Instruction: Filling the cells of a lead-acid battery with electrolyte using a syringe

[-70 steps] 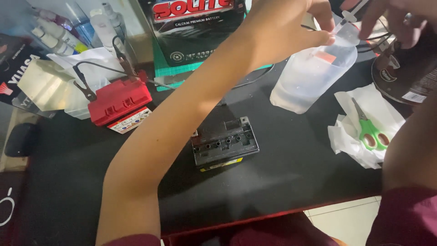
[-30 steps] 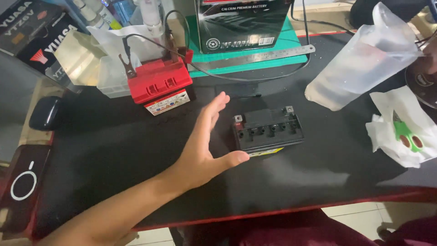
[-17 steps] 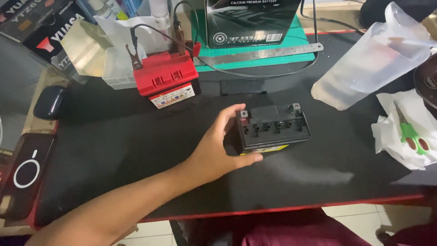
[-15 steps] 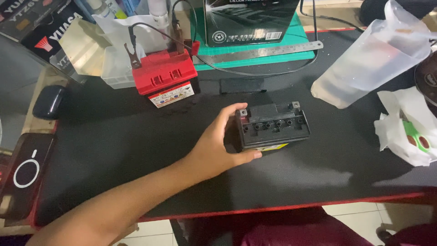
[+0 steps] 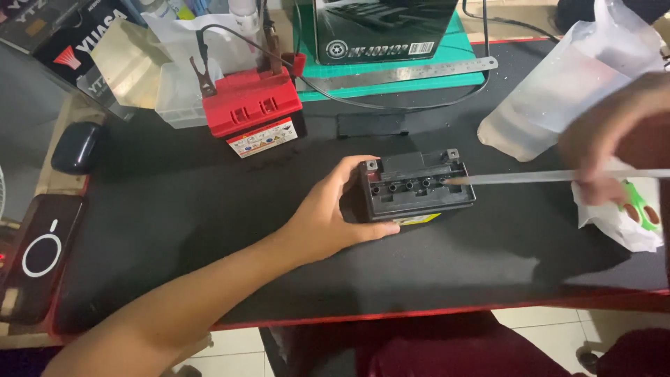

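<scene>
Left hand steadies a small black battery while the right brings a thin tube to it

The left hand [image 5: 328, 216] grips the black battery [image 5: 417, 188] at mid-mat; the right hand [image 5: 614, 136], blurred and partly cut off, pinches a thin clear tube [image 5: 530, 176], its tip at one filler hole; behind, a clear plastic bag [image 5: 558, 91] leans and a red battery [image 5: 255, 112] stands on the black mat [image 5: 174, 209].

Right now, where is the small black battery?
In the head view, the small black battery sits mid-mat, left hand gripping its left side, below the red battery.

Your left hand [image 5: 324, 216] steadies the battery [image 5: 417, 185] on the bench [image 5: 174, 209]; your right hand [image 5: 614, 139] touches a thin tube [image 5: 530, 177] to its top.
</scene>
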